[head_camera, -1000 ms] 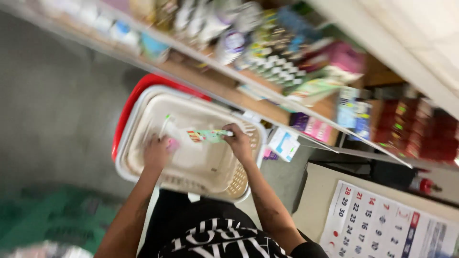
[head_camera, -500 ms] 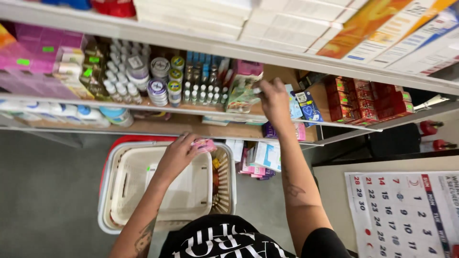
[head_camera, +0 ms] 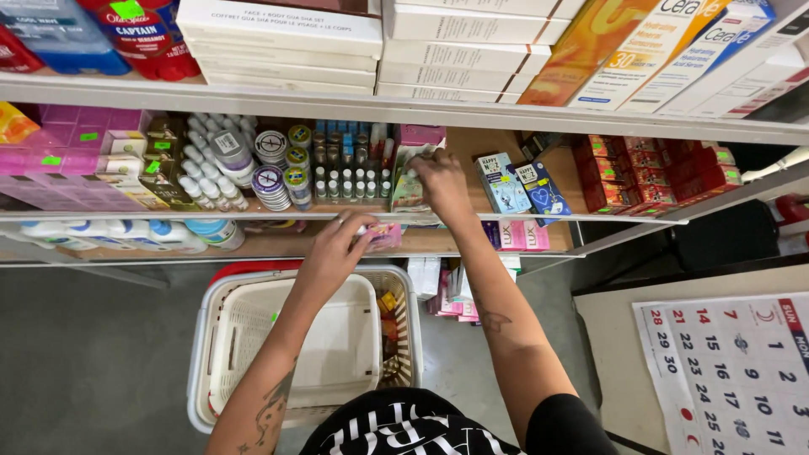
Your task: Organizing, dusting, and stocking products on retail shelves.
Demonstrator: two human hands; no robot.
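Hands are being used separately: right hand [head_camera: 438, 181] grasping a green packet [head_camera: 408, 187] on the shelf [head_camera: 590, 221], left hand [head_camera: 333, 253] clenched on a pink packet [head_camera: 381, 236], ready for shelving.

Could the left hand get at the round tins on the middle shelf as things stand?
Probably not freely: the left hand already holds a small pink packet at the lower shelf edge. The round tins sit open-fronted just above it, with nothing between.

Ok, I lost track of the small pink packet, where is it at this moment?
In the head view, the pink packet is in the left hand, at the shelf edge left of centre, above the white basket.
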